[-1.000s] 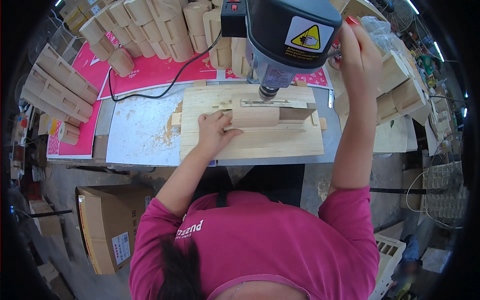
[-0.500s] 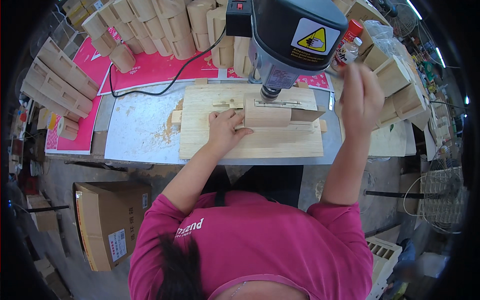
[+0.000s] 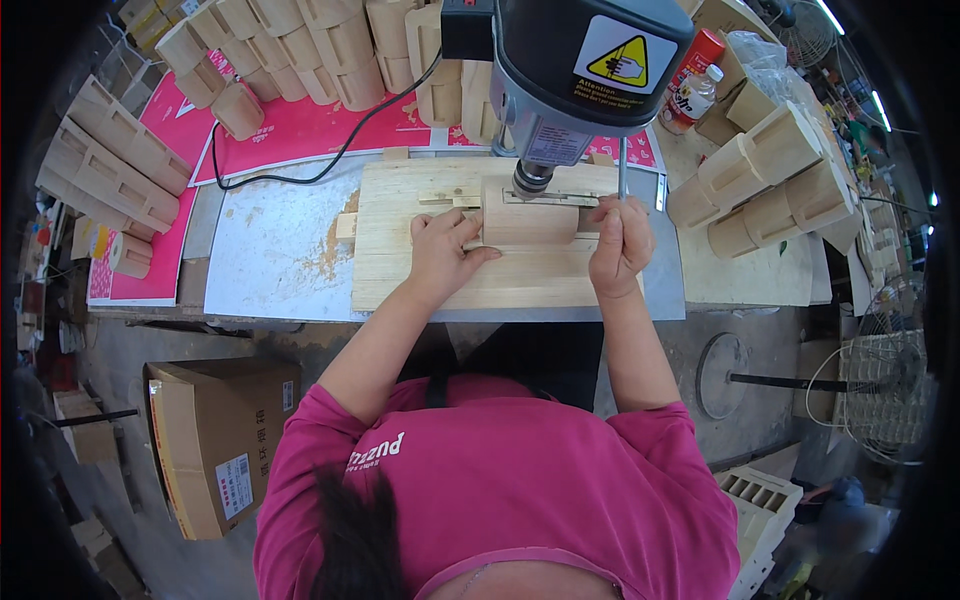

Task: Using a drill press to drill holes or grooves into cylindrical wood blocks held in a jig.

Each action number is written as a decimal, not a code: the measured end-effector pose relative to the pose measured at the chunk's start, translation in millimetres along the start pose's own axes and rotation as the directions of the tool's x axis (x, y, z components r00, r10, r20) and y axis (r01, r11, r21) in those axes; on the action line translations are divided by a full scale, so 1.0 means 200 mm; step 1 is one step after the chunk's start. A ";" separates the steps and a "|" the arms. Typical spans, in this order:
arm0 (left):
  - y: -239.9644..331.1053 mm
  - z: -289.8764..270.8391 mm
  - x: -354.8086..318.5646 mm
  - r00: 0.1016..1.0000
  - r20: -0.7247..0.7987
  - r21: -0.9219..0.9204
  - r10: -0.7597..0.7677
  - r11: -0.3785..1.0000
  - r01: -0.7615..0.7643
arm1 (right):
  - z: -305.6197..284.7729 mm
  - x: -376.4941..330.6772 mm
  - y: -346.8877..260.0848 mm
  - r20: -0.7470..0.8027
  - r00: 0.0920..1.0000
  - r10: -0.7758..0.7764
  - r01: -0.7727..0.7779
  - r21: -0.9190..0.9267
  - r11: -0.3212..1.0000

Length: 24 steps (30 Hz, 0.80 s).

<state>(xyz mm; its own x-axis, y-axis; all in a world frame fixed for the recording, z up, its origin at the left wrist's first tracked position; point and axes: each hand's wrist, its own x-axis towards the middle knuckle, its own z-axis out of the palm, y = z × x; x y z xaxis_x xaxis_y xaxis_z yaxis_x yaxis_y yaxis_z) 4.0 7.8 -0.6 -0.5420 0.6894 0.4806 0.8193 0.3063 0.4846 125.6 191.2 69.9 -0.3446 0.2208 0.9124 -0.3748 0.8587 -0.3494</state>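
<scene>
A light wooden cylinder with flat-cut recesses lies on its side on a pale wooden board, beneath the chuck of a black and grey drill press. My left hand rests on the board with fingers and thumb apart, its fingertips against the cylinder's left end. My right hand is closed around the lower end of the press's thin grey lever, just right of the cylinder. The chuck hides the top recess in part; the bit's tip cannot be made out.
Stacks of similar wooden cylinders stand behind on pink sheets, with more at the right. A black cable curves across the back left. A red-capped can and a bottle stand beside the press. A cardboard box sits on the floor.
My right hand has come down and leftward from a raised position, and the lever end in it now sits beside the cylinder. My left hand and the cylinder keep their places.
</scene>
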 end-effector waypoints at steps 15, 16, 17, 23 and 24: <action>0.03 -0.01 0.01 0.996 0.048 -0.063 -0.078 0.995 0.081 | 0.08 0.88 0.08 -0.055 0.971 0.231 -0.237 -0.164 0.958; 0.04 -0.02 0.01 0.996 0.045 -0.063 -0.082 0.994 0.084 | 0.09 0.86 0.06 -0.118 0.974 0.195 -0.189 0.055 0.980; 0.05 -0.03 0.01 0.993 0.052 -0.091 -0.110 0.989 0.115 | 0.07 0.82 0.05 -0.111 0.975 0.194 -0.188 0.058 0.980; 0.04 -0.01 0.05 0.988 0.061 -0.222 -0.141 0.963 0.152 | -0.21 0.27 0.23 0.577 0.749 0.326 -0.118 -0.367 0.923; 0.03 0.00 0.05 0.983 0.081 -0.326 -0.167 0.927 0.185 | -0.21 0.19 0.22 0.648 0.651 0.396 -0.180 -0.376 0.909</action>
<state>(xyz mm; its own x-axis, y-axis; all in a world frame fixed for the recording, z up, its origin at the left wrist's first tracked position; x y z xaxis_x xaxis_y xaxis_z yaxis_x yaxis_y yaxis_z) 2.7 16.0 7.8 -0.6544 0.6794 0.3319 0.5988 0.1977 0.7761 132.8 256.8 99.2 -0.9302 0.1843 0.3175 0.0442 0.9148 -0.4015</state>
